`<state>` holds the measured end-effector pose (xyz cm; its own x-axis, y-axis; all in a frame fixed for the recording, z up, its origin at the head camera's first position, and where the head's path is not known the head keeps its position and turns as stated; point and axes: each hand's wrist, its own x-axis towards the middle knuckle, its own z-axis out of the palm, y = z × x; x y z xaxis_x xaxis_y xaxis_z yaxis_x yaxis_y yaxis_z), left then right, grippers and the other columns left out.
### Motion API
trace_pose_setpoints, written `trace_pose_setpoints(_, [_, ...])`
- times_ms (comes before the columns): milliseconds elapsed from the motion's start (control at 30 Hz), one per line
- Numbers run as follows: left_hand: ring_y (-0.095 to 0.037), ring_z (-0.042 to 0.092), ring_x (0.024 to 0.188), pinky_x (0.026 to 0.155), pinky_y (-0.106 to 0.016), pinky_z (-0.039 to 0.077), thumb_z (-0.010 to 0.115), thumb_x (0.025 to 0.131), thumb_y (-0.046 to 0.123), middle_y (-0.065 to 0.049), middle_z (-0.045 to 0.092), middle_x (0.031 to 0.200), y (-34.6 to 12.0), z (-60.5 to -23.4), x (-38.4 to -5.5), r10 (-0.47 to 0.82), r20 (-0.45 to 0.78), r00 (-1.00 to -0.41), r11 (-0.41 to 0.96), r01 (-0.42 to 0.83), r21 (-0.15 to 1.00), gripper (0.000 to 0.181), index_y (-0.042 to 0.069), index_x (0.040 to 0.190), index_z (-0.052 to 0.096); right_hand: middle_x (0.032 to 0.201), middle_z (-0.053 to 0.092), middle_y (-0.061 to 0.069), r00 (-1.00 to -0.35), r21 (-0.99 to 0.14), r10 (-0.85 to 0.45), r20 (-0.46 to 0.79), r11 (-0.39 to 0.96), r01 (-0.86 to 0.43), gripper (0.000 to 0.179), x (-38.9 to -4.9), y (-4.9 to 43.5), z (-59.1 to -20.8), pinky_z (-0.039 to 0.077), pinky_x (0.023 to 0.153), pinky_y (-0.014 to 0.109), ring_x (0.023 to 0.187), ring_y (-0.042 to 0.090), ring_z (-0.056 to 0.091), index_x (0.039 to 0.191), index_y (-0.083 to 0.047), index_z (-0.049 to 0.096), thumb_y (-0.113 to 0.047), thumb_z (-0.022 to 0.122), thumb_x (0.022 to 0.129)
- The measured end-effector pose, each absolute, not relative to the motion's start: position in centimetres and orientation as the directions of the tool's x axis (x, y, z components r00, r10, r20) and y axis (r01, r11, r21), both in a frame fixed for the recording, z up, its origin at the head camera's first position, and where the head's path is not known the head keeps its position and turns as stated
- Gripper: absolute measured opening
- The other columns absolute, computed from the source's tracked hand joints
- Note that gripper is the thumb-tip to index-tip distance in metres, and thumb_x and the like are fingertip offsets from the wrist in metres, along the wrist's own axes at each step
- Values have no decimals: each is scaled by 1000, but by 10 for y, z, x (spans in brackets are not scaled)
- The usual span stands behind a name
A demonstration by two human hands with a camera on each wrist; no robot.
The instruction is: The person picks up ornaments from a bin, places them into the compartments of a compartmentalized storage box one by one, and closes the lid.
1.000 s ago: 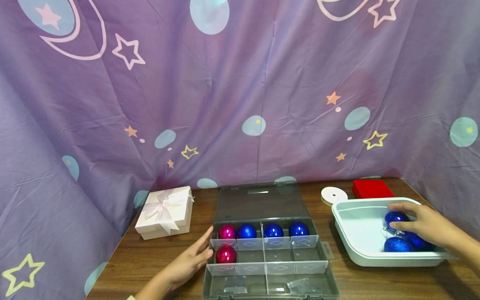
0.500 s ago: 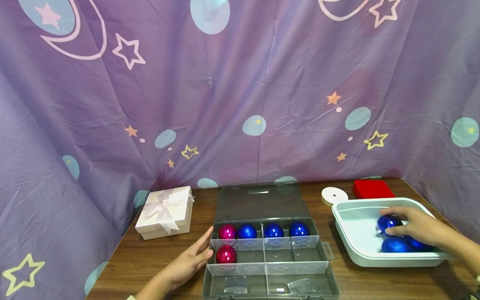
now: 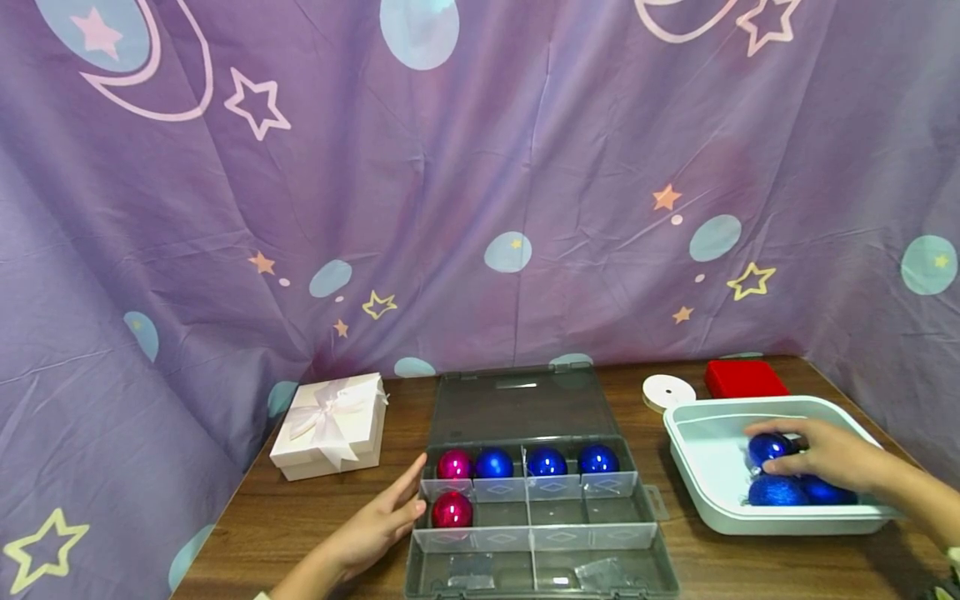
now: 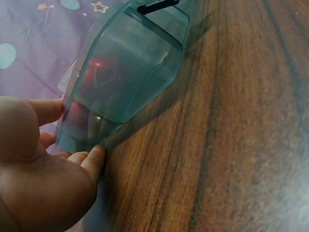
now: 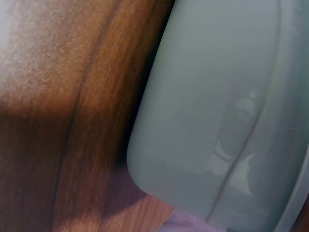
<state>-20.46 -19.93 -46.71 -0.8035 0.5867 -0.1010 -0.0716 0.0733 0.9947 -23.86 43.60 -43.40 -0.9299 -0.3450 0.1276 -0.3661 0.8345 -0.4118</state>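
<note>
This is a small, cloth-screened table corner: creased purple fabric printed with pale moons, stars and blue ovals [image 3: 450, 175] hangs behind and on both sides of a brown wood-grain tabletop [image 3: 251, 517]. Whether it stands in a home or a studio cannot be told.

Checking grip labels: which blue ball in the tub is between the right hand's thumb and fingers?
The shiny ball, farthest back; the glittery ball and its neighbour lie nearer, outside the right hand's grip.

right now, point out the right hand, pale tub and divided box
Right hand [image 3: 836, 454]: head view, back near thumb
Pale tub [image 3: 787, 522]: head view, front wall
Divided box [image 3: 557, 512]: head view, bare middle floor
</note>
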Motion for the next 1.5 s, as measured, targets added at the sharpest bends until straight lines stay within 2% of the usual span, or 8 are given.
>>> trace_pose_setpoints(133, [-48,-17,152,121,-68,2,45,110,20,-26,-21,167,-199,-467,-205,584,-104,-805,74,-75,994,77,16,166,-8,127,65,29,-937,-476,-339,87,812,-338,45,-239,434,-432,55,87,54,110,36,66,124,0,69,-20,83,85])
trace_pose_setpoints(200, [-48,-17,152,121,-68,2,45,110,20,-26,-21,167,-199,-467,-205,583,-105,-806,72,-77,994,77,16,166,-7,128,63,32,-938,-492,-336,82,805,-331,46,-239,434,-432,55,86,58,111,49,63,124,1,69,-19,83,85])
trace_pose_setpoints(300, [-48,-16,152,121,-68,3,45,110,19,-26,-21,167,-199,-467,-204,582,-105,-806,72,-78,994,77,16,166,-7,128,63,33,-933,-503,-349,91,792,-345,46,-240,435,-432,57,83,44,109,54,63,125,2,68,-19,82,86])
trace_pose_setpoints(367, [-48,-15,152,121,-68,3,45,110,19,-26,-21,167,-199,-467,-204,581,-106,-807,73,-77,994,77,16,166,-7,128,64,30,-933,-493,-345,104,797,-350,46,-240,435,-432,55,80,29,109,48,65,125,0,69,-20,83,86])
trace_pose_setpoints(633, [-49,-16,152,120,-69,2,46,110,20,-27,-21,167,-199,-467,-204,582,-106,-806,78,-74,994,77,16,166,-8,122,71,15,-928,-470,-344,145,801,-371,48,-241,435,-428,49,77,14,100,-11,57,125,-2,70,-24,84,85])
trace_pose_setpoints(1133, [-49,-16,152,120,-69,2,45,110,19,-26,-21,167,-200,-469,-205,590,-96,-802,71,-67,995,77,15,166,-8,125,68,18,-929,-559,-330,166,745,-364,44,-234,417,-413,46,79,10,102,-12,55,127,-1,68,-18,81,89])
trace_pose_setpoints(1233, [-48,-16,152,121,-69,2,45,110,19,-26,-21,167,-200,-469,-205,588,-97,-803,73,-67,995,76,16,166,-8,128,67,20,-941,-562,-316,118,760,-326,46,-232,413,-408,47,78,12,103,-3,59,132,-2,66,-21,78,92])
trace_pose_setpoints(1500, [-49,-15,152,121,-69,3,45,110,20,-26,-20,167,-199,-468,-205,584,-103,-805,79,-70,994,77,16,166,-8,131,63,26,-948,-577,-310,73,762,-294,50,-227,402,-395,56,81,25,114,46,64,137,-2,63,-23,76,94])
